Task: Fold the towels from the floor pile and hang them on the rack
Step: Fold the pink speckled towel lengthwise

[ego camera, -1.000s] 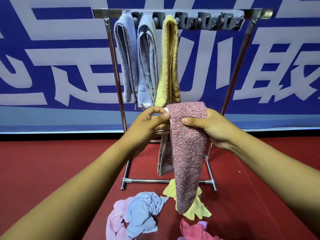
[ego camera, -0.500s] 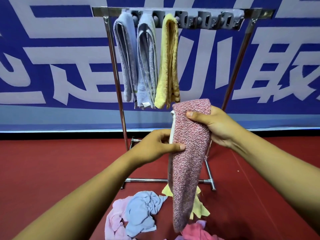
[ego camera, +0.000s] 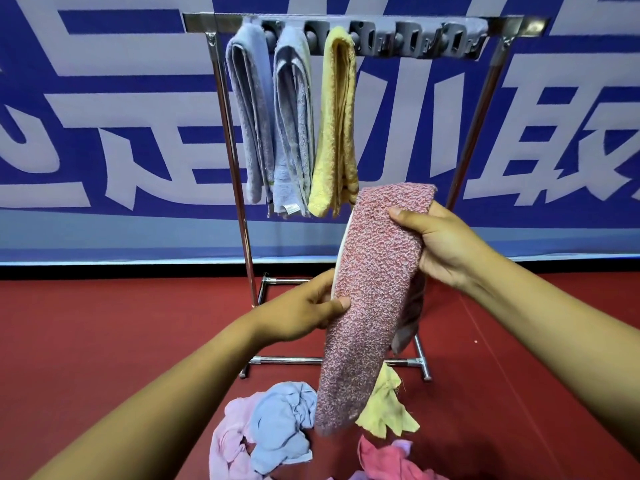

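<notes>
- Holding the folded pink towel [ego camera: 374, 299] upright before the rack [ego camera: 346, 20]: right hand [ego camera: 440, 247] grips its top, left hand [ego camera: 304, 310] pinches its mid-edge, fingers clenched on cloth.
- I judge this keeps the fold aligned; floor pile [ego camera: 280, 431] lies beneath.

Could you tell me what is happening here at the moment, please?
A person is folding a pink speckled towel in front of a metal rack. The right hand grips its top, and the left hand pinches its edge lower down. Three folded towels, two grey-blue and one yellow, hang on the rack. A pile of towels waits on the floor.
</notes>
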`<state>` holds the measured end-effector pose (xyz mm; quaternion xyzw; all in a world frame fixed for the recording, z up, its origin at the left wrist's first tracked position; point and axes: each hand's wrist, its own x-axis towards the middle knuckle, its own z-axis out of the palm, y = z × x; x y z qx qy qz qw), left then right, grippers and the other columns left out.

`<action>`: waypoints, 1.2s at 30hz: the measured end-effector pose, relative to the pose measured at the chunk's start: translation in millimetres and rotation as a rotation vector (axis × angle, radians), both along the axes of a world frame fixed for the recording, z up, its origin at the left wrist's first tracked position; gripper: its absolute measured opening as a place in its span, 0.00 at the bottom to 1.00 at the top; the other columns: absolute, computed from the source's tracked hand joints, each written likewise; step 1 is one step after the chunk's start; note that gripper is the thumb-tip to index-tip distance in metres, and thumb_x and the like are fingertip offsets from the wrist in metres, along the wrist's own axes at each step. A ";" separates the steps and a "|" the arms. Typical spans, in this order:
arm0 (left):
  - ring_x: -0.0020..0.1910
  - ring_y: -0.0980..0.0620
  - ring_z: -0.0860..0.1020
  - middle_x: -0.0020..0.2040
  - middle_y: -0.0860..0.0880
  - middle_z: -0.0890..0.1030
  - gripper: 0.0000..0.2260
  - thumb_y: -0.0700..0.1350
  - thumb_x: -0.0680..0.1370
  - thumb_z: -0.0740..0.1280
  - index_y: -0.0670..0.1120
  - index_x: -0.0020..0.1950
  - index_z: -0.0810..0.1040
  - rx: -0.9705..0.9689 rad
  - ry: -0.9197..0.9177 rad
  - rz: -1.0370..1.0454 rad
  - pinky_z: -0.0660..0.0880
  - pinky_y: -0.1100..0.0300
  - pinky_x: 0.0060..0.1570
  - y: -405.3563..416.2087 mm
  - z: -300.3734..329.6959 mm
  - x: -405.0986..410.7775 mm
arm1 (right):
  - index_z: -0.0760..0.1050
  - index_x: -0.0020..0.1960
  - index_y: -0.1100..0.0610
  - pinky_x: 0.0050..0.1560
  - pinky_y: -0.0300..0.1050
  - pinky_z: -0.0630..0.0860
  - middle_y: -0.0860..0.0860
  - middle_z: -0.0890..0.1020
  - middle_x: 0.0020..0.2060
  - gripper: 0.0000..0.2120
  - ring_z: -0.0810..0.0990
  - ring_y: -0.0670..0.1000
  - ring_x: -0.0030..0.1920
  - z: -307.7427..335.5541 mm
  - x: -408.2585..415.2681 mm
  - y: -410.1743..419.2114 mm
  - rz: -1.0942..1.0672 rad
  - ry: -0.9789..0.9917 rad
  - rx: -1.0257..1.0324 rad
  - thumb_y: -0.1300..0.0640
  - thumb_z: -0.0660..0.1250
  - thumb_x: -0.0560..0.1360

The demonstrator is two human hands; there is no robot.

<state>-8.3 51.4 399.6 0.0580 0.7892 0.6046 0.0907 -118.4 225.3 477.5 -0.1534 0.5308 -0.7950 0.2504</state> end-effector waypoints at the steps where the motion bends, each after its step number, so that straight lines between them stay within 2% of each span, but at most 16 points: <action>1: 0.56 0.51 0.76 0.61 0.40 0.78 0.17 0.40 0.79 0.65 0.50 0.67 0.71 -0.010 -0.004 -0.006 0.73 0.51 0.59 -0.4 -2.4 0.8 | 0.71 0.65 0.62 0.49 0.46 0.81 0.58 0.81 0.52 0.16 0.83 0.52 0.47 0.6 -0.2 0.5 0.005 -0.001 -0.008 0.68 0.59 0.78; 3: 0.52 0.56 0.78 0.53 0.47 0.82 0.11 0.36 0.76 0.70 0.43 0.58 0.77 -0.079 -0.033 -0.022 0.76 0.58 0.55 -1.7 -7.5 2.1 | 0.72 0.63 0.61 0.48 0.47 0.81 0.56 0.82 0.50 0.14 0.83 0.51 0.45 2.9 -0.1 1.2 0.023 0.001 -0.025 0.68 0.58 0.78; 5: 0.46 0.58 0.79 0.47 0.51 0.83 0.07 0.35 0.74 0.71 0.43 0.50 0.80 -0.120 -0.072 -0.046 0.75 0.62 0.50 -1.0 -10.7 5.1 | 0.74 0.60 0.60 0.47 0.47 0.82 0.55 0.83 0.47 0.13 0.84 0.51 0.44 5.8 -0.5 1.4 0.030 0.009 -0.034 0.68 0.58 0.79; 7: 0.45 0.59 0.79 0.45 0.52 0.83 0.05 0.37 0.74 0.72 0.45 0.48 0.82 -0.162 -0.089 -0.054 0.75 0.63 0.51 -1.5 -12.8 6.8 | 0.74 0.58 0.60 0.48 0.47 0.82 0.55 0.84 0.46 0.12 0.84 0.51 0.44 8.9 -2.3 1.6 0.022 0.011 -0.046 0.68 0.57 0.79; 9: 0.43 0.59 0.79 0.44 0.53 0.83 0.03 0.39 0.74 0.72 0.45 0.46 0.82 -0.205 -0.089 -0.057 0.74 0.63 0.49 -3.3 -14.5 7.5 | 0.73 0.62 0.62 0.50 0.48 0.81 0.57 0.83 0.49 0.14 0.84 0.52 0.47 12.0 -5.9 2.7 0.009 0.017 -0.058 0.68 0.57 0.79; 12: 0.44 0.57 0.79 0.46 0.50 0.83 0.04 0.38 0.75 0.72 0.42 0.49 0.81 -0.207 -0.119 -0.058 0.75 0.61 0.49 -8.3 -19.6 8.3 | 0.70 0.67 0.64 0.50 0.49 0.81 0.58 0.82 0.52 0.17 0.84 0.53 0.48 16.6 -9.7 4.1 -0.016 0.022 -0.063 0.68 0.58 0.79; 15: 0.45 0.60 0.79 0.45 0.56 0.83 0.06 0.36 0.75 0.71 0.45 0.49 0.79 -0.171 -0.143 -0.069 0.75 0.65 0.49 -14.1 -31.4 10.3 | 0.69 0.68 0.64 0.50 0.50 0.81 0.57 0.82 0.50 0.18 0.84 0.52 0.46 20.8 -12.1 4.8 -0.033 0.024 -0.073 0.68 0.57 0.79; 18: 0.41 0.63 0.77 0.40 0.60 0.82 0.08 0.33 0.76 0.69 0.47 0.47 0.77 -0.175 -0.175 -0.085 0.73 0.67 0.44 -16.3 -39.4 13.9 | 0.68 0.69 0.64 0.47 0.49 0.82 0.56 0.83 0.48 0.18 0.84 0.52 0.46 25.4 -15.0 5.3 -0.053 0.022 -0.088 0.68 0.58 0.79; 22: 0.37 0.71 0.75 0.42 0.60 0.79 0.12 0.32 0.76 0.68 0.48 0.51 0.74 -0.293 -0.174 -0.081 0.70 0.73 0.39 -20.0 -49.2 17.2 | 0.67 0.69 0.63 0.44 0.48 0.82 0.55 0.84 0.46 0.19 0.85 0.52 0.45 34.1 -18.9 5.9 -0.092 0.031 -0.119 0.68 0.58 0.79; 25: 0.35 0.68 0.75 0.41 0.58 0.78 0.16 0.31 0.74 0.69 0.52 0.50 0.73 -0.363 -0.159 -0.023 0.73 0.67 0.41 -27.0 -57.5 18.5 | 0.67 0.70 0.62 0.47 0.50 0.82 0.56 0.82 0.50 0.19 0.84 0.52 0.47 41.0 -21.4 6.2 -0.102 0.051 -0.132 0.68 0.58 0.79; 27: 0.32 0.66 0.74 0.38 0.55 0.77 0.13 0.31 0.73 0.70 0.49 0.47 0.74 -0.393 -0.175 0.006 0.72 0.68 0.38 -28.5 -59.1 17.9 | 0.67 0.69 0.63 0.49 0.50 0.82 0.57 0.82 0.51 0.19 0.84 0.53 0.48 43.4 -22.8 6.1 -0.105 0.060 -0.136 0.68 0.58 0.79; 30: 0.37 0.59 0.75 0.40 0.52 0.80 0.05 0.38 0.73 0.72 0.44 0.48 0.79 -0.549 -0.168 0.000 0.70 0.71 0.37 -26.5 -57.7 15.7 | 0.69 0.68 0.63 0.48 0.50 0.82 0.56 0.83 0.48 0.18 0.84 0.53 0.47 46.2 -24.9 6.5 -0.123 0.068 -0.151 0.68 0.58 0.79; 33: 0.46 0.55 0.77 0.47 0.51 0.82 0.09 0.42 0.74 0.73 0.43 0.52 0.81 -0.619 -0.198 0.014 0.70 0.67 0.44 -29.3 -61.3 14.5 | 0.69 0.67 0.62 0.49 0.51 0.82 0.56 0.83 0.49 0.17 0.85 0.53 0.47 46.9 -25.5 6.5 -0.131 0.059 -0.146 0.68 0.59 0.79; 36: 0.57 0.58 0.76 0.59 0.57 0.79 0.19 0.49 0.71 0.76 0.51 0.61 0.79 -0.617 -0.281 -0.051 0.69 0.64 0.57 -35.8 -54.8 12.3 | 0.70 0.67 0.63 0.49 0.50 0.81 0.57 0.82 0.51 0.18 0.84 0.53 0.48 44.0 -25.1 5.2 -0.091 0.057 -0.120 0.68 0.58 0.78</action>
